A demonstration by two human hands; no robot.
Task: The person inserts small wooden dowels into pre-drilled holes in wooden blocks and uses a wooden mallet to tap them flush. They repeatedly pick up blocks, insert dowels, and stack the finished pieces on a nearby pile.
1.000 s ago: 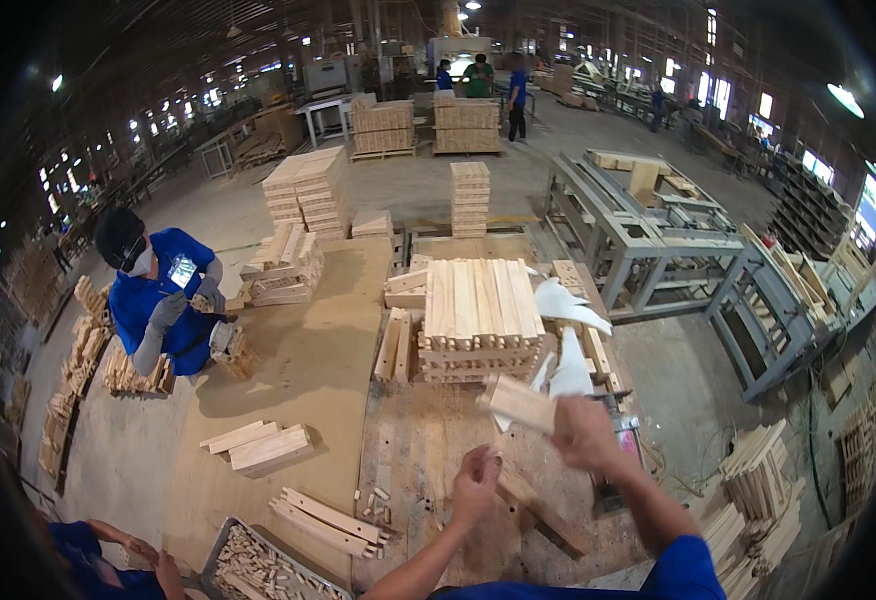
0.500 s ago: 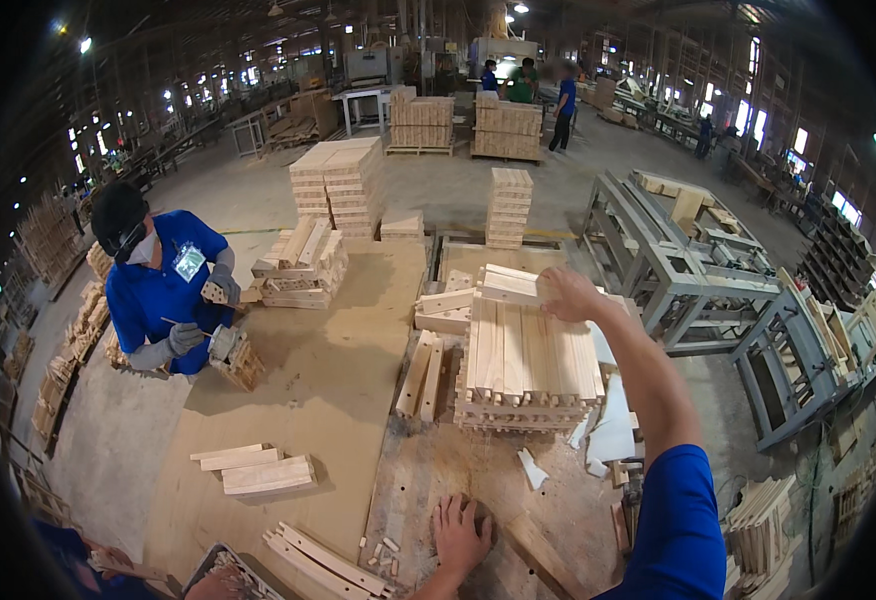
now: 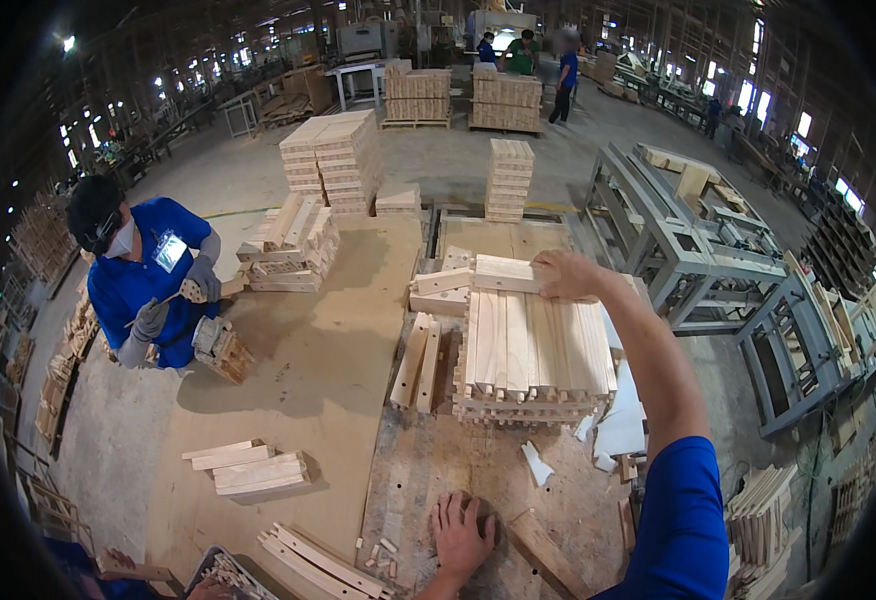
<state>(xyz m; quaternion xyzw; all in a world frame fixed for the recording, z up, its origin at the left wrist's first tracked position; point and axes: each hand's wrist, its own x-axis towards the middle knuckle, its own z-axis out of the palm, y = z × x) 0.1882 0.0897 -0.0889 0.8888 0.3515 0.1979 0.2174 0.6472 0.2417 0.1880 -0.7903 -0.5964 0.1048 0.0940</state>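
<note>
A wooden block (image 3: 508, 274) is gripped at its right end by the fingers of the right hand (image 3: 563, 274); it is held crosswise over the far end of the wooden stack (image 3: 536, 350), and whether its weight is let down cannot be told. The fingers of the left hand (image 3: 461, 532) are loosely spread and laid on the near part of the workbench (image 3: 408, 470), partly over a dark rounded patch that cannot be made out.

Beneath the block, a layer of strips is set side by side, pointing near to far, and can be judged complete. Above it, only this one crosswise block is seen, so that level seems barely started.

Farther out, two loose strips (image 3: 418, 365) are left at the stack's left side, a single strip (image 3: 548, 552) is left to the right of the left hand, and white foam scraps (image 3: 621, 425) are strewn at the right. Small dowels (image 3: 390, 546) are scattered near left, apparently unused.
</note>
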